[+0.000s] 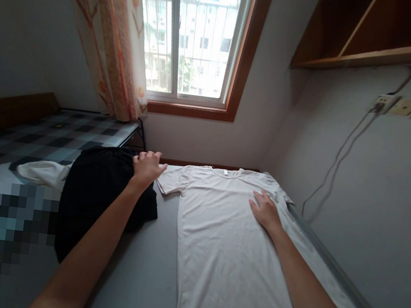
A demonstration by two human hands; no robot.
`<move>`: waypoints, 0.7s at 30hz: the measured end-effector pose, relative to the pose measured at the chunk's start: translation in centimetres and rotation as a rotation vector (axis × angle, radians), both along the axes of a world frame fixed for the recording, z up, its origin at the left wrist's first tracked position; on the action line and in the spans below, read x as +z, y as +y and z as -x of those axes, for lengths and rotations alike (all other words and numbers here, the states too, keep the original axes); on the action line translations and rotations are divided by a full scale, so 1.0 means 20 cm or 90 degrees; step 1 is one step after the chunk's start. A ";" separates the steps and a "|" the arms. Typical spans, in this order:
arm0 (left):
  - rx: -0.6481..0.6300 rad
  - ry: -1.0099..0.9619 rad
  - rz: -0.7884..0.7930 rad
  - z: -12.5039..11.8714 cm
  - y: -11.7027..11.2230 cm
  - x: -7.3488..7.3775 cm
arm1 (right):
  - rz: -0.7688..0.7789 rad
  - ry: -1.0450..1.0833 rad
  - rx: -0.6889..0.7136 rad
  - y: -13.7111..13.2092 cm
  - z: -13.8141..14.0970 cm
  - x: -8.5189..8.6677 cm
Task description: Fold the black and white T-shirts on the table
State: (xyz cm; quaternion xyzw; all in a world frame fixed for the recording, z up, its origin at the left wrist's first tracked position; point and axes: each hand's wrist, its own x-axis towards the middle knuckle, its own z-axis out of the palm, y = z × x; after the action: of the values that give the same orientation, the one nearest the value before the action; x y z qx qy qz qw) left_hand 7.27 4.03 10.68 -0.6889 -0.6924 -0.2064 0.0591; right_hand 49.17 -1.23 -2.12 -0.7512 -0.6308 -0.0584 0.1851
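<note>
A white short-sleeved T-shirt (213, 245) lies spread out on a grey surface (138, 270), its collar toward the window. My right hand (265, 210) rests on the shirt's right chest area with fingers spread. To the left, a heap of black cloth (99, 191) lies beside the shirt. My left hand (147, 168) is over the right edge of that black heap, fingers apart and near the shirt's left sleeve; whether it touches the cloth I cannot tell. Neither hand grips anything.
White cloth (44, 172) sticks out left of the black heap. A checked bed (81, 126) stands at the back left under a flowered curtain (116, 53). Along the right wall hang a power cable (333, 165) at a socket (384, 103) and a wooden shelf (375, 52).
</note>
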 end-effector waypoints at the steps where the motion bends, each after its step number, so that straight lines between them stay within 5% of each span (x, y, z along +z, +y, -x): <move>1: 0.035 0.005 -0.005 0.07 0.01 0.01 | 0.003 0.002 -0.001 0.00 0.00 0.00; 6: 0.184 0.064 0.049 0.27 0.06 0.00 | 0.017 0.001 0.001 0.00 0.00 0.01; 12: 0.171 0.039 0.117 0.27 0.06 0.03 | 0.015 -0.005 -0.003 0.00 -0.01 0.00; 17: 0.102 -0.165 -0.127 0.23 0.02 0.14 | -0.053 0.026 0.018 -0.01 0.02 0.02; 21: -0.074 -0.415 -0.337 0.16 -0.05 0.27 | -0.136 0.097 0.110 -0.01 0.13 0.10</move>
State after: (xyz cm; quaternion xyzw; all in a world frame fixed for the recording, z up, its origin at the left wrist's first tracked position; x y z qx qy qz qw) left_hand 4.08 3.07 16.15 -0.5866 -0.5578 -0.5872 0.0000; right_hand 46.55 -1.47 -0.12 -0.6723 -0.6676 -0.0518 0.3156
